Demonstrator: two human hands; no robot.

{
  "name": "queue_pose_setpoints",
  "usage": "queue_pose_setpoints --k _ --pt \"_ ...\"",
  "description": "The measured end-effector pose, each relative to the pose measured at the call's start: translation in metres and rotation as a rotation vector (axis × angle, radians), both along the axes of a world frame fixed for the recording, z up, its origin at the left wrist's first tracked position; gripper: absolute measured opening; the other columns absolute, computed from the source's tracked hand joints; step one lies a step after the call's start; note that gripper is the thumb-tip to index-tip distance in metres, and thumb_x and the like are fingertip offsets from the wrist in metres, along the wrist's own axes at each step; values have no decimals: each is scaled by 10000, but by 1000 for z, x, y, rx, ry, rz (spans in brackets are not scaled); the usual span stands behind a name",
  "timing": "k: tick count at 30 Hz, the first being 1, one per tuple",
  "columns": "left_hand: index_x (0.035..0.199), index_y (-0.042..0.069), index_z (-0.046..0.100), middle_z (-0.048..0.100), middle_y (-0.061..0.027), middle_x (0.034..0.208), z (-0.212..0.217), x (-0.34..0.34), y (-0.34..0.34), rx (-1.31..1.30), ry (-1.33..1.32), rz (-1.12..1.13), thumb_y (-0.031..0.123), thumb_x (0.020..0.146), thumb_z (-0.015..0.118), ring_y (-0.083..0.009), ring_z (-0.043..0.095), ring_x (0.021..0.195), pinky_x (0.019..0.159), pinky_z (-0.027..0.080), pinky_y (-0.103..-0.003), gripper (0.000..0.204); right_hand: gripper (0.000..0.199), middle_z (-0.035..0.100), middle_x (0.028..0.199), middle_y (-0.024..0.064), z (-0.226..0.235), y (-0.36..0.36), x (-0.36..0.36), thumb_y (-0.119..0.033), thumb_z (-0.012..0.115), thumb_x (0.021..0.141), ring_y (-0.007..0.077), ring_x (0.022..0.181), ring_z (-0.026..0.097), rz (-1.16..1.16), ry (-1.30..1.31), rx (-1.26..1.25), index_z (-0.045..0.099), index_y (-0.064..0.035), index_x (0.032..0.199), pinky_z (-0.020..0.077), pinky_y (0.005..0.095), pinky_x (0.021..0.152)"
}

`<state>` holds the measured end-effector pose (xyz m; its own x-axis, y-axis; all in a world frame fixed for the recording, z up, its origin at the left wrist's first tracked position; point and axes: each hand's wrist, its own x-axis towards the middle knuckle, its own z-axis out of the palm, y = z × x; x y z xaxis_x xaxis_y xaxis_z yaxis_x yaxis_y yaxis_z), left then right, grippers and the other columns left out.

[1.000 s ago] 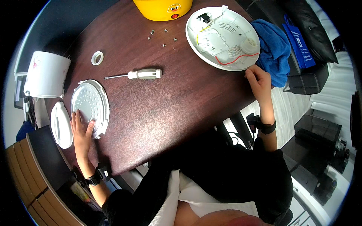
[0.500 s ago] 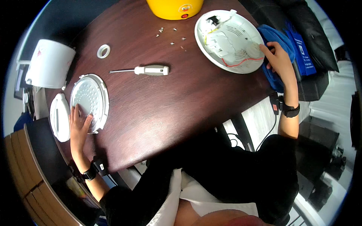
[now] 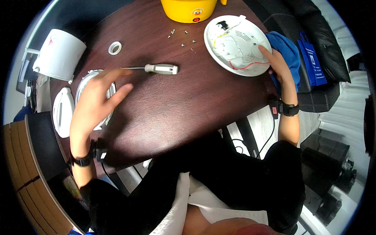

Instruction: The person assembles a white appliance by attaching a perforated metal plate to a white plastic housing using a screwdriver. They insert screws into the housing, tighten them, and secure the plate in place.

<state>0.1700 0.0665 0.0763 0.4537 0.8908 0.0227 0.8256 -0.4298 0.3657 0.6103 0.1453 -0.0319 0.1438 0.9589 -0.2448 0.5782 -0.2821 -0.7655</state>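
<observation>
My left hand (image 3: 96, 100) hovers above a round white perforated disc (image 3: 82, 84), fingers apart and holding nothing, and covers most of it. Near its fingertips lies a screwdriver with a grey and white handle (image 3: 161, 69). At the right, my right hand (image 3: 280, 64) grips the rim of a shallow round white appliance base (image 3: 223, 66), one finger reaching over the inside. Red and yellow wires and a black part show inside this base. Several small screws (image 3: 183, 45) lie scattered to its left.
A white pot (image 3: 62, 55) lies on its side at the far left, near a white ring (image 3: 114, 48). A white oval part (image 3: 63, 113) sits at the left edge. A yellow pot (image 3: 188, 9) stands at the back. A blue cloth (image 3: 288, 51) and blue bag (image 3: 313, 62) are at the right.
My left hand has lifted off the perforated disc and moved up and right toward the screwdriver. My right hand's finger reaches farther into the white base. The view has shifted slightly.
</observation>
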Motion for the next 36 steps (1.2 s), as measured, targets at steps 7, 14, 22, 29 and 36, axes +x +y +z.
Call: queue_pose_setpoints --k 7,14,22,29,36 --pt "1016 16 612 640 -148 815 -13 122 86 -59 -122 -439 143 809 618 -243 628 740 676 487 -337 243 567 573 677 54 -16 3 -7 -530 632 788 92 487 527 115 153 -12 559 17 915 400 215 411" --pt "1010 14 638 652 -163 862 -51 225 150 67 36 -515 141 732 648 -304 634 839 755 492 -371 306 467 514 651 15 -18 -6 -10 -462 631 817 56 447 482 214 248 34 548 -10 897 349 179 385" --pt "863 8 652 644 -156 780 -85 258 176 2 85 -588 111 688 635 -307 632 766 676 485 -381 203 458 539 657 31 -19 -3 -4 -393 688 788 62 424 469 278 383 53 516 16 905 343 192 351" --pt "780 11 619 624 -153 755 -91 268 178 21 79 -572 99 686 622 -318 619 744 665 475 -392 129 456 556 643 32 -20 -2 -2 -377 695 782 66 419 471 275 377 77 513 16 926 343 196 351" --pt "772 35 608 615 -147 747 -95 269 182 76 36 -650 112 699 619 -322 615 751 667 476 -398 107 435 605 694 62 -22 -1 -1 -351 695 790 65 420 475 286 391 85 512 17 935 345 196 352"
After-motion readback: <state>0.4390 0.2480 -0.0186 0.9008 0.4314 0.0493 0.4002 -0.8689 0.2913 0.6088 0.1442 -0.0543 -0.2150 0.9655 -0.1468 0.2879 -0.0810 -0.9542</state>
